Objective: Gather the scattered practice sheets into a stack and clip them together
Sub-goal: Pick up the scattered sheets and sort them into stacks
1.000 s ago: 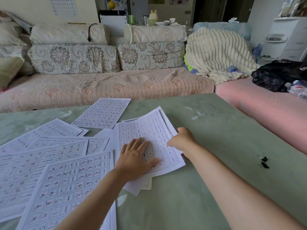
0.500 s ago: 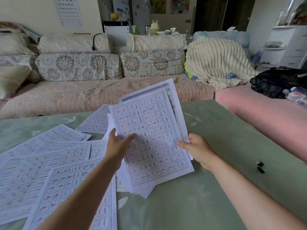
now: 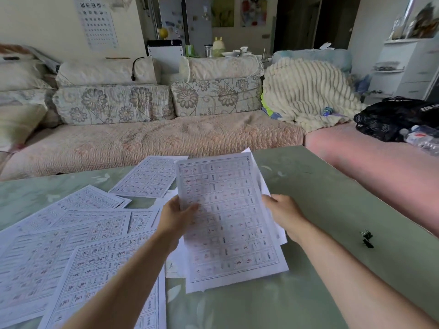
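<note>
The practice sheets (image 3: 228,224) are white, printed with grey grids of small red and black characters. The table (image 3: 332,198) is pale green with faint white leaf marks. The binder clips (image 3: 367,239) are black. The sofa seat (image 3: 154,141) is dusty pink with a woven key pattern; its cushions (image 3: 114,103) are cream with grey-brown flowers. The blanket (image 3: 306,91) is ribbed cream.

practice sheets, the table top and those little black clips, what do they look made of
Practice sheets: thin white printed paper; the held ones bend and let light through.
Table top: looks like glossy glass or polished stone, pale green with a faint leaf pattern and soft reflections; cannot tell which.
Black clips: probably painted metal binder clips with wire handles; too small to be sure.
</note>
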